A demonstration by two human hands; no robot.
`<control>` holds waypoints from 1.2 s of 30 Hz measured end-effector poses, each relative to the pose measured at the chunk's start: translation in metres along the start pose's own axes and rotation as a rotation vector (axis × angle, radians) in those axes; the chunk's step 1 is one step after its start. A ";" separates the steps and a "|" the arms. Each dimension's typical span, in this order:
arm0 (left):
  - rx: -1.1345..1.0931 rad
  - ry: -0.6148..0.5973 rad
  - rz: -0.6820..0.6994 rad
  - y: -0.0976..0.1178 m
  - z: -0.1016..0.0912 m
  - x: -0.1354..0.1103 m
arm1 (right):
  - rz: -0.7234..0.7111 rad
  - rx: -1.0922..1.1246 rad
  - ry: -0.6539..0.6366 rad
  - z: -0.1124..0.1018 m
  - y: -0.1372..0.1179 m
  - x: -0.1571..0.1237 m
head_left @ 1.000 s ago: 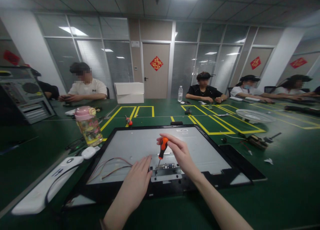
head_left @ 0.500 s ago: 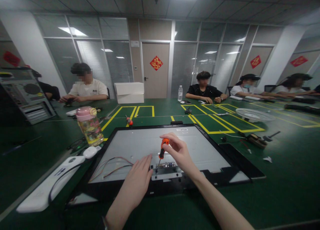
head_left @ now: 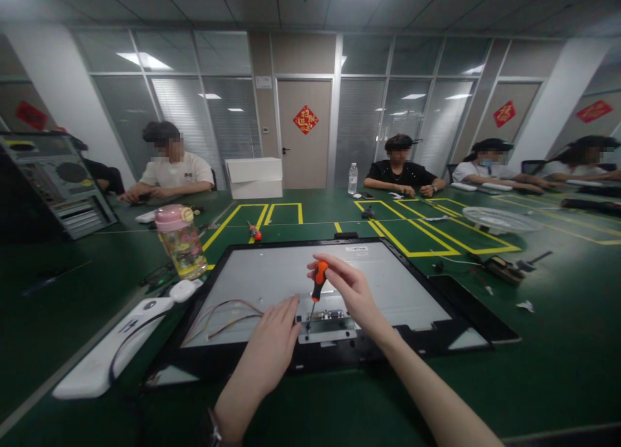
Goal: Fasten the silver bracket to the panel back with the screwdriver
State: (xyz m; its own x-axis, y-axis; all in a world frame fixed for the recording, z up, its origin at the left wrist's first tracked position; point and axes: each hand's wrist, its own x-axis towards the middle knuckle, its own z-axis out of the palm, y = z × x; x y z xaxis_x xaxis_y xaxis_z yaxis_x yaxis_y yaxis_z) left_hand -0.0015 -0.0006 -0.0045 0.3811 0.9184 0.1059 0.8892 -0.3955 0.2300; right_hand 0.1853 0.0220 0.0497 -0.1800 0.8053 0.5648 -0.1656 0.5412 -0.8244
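Observation:
A flat display panel (head_left: 388,279) with a black frame and grey back lies before me on the green table. My right hand (head_left: 350,285) grips the orange and black handle of a screwdriver (head_left: 319,280). The tool stands nearly upright, its shaft reaching down to a metal bracket (head_left: 326,336) near the panel's front edge. Flat on the panel, just left of the bracket, rests my left hand (head_left: 272,337), fingers stretched out and holding nothing. Thin coloured wires (head_left: 228,311) run over the panel towards its fingers.
Left of the panel are a white power bank-like device (head_left: 116,350) with a black cable and a pink-lidded bottle (head_left: 182,243). A computer case (head_left: 53,182) stands further left. A black slab (head_left: 475,308) lies to the right. Several people sit across the table.
The view has shifted slightly, so the whole scene sits a little to the right. My right hand keeps the screwdriver at the bracket; my left hand stays on the panel.

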 end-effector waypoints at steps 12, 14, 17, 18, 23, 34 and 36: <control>0.006 0.036 0.029 -0.001 0.001 -0.001 | 0.009 -0.004 0.008 0.001 -0.005 -0.001; 0.006 0.051 0.037 -0.002 0.002 -0.001 | 0.009 0.031 0.036 0.000 -0.001 0.000; 0.010 0.047 0.038 -0.001 0.001 -0.002 | 0.030 0.114 0.053 -0.002 0.004 0.002; 0.011 0.041 0.034 0.000 0.000 -0.002 | 0.048 0.138 0.036 -0.002 0.005 0.002; 0.006 0.039 0.029 0.001 -0.001 -0.002 | 0.088 0.163 -0.049 -0.003 0.004 0.003; 0.010 0.023 0.025 -0.001 0.000 -0.002 | 0.104 0.218 -0.021 0.000 0.003 0.002; 0.016 0.010 0.020 -0.001 0.001 -0.002 | 0.091 0.225 -0.004 0.001 0.003 0.002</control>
State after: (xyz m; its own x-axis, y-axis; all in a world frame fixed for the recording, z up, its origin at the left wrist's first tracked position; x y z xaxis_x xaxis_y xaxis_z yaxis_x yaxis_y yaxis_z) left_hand -0.0028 -0.0023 -0.0054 0.3960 0.9103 0.1204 0.8854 -0.4133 0.2127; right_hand 0.1839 0.0253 0.0484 -0.2078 0.8469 0.4894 -0.3602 0.3989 -0.8433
